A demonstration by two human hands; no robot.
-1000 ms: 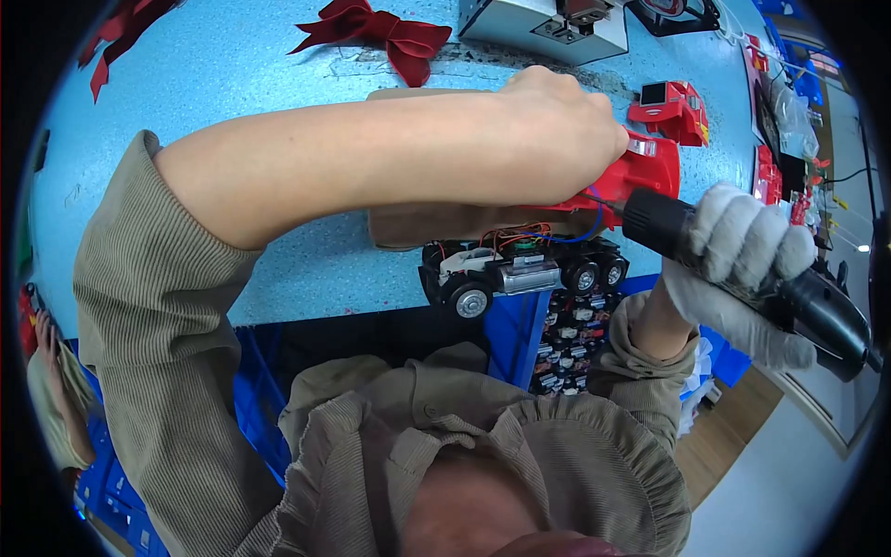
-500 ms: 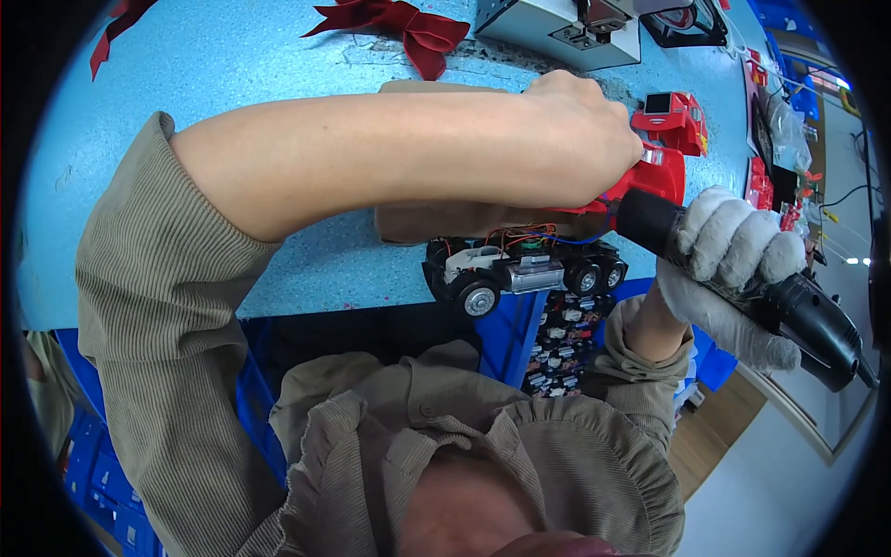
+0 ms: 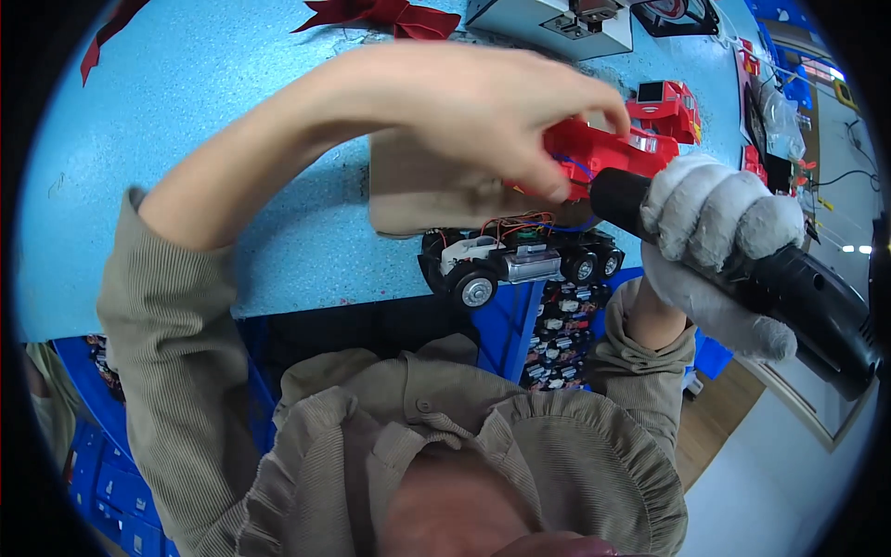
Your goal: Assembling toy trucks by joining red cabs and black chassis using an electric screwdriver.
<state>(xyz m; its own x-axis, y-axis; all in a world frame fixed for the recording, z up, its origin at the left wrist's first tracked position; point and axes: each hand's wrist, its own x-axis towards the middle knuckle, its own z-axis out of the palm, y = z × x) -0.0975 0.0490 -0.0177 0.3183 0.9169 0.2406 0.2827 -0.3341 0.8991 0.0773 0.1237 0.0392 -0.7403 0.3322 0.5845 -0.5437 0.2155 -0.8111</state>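
Note:
My bare left hand [image 3: 483,111] reaches over a brown pad [image 3: 394,190], its thumb and fingers apart around the left part of a red toy truck body [image 3: 603,148]. Motion blurs it a little. In a white glove, my right hand [image 3: 724,223] is wrapped around a black handheld power tool [image 3: 620,197]. The tool's front end is at the near side of the red body; I cannot tell whether it touches. Beside the pad, nearer me, sits a black toy truck chassis [image 3: 534,265] with silver-hubbed wheels. Thin orange and blue wires rise from it toward the red body.
A second red truck body [image 3: 664,111] stands farther back on the blue table [image 3: 186,139]. Behind are a dark red bow [image 3: 394,19], a pale metal machine [image 3: 548,28] and a black fan [image 3: 677,14]. Several chassis lie in a blue bin [image 3: 561,339] below the table edge.
My left hand has drawn back to the left and its fingers have spread, uncovering more of the red body. My right hand keeps the tool, which has shifted slightly left.

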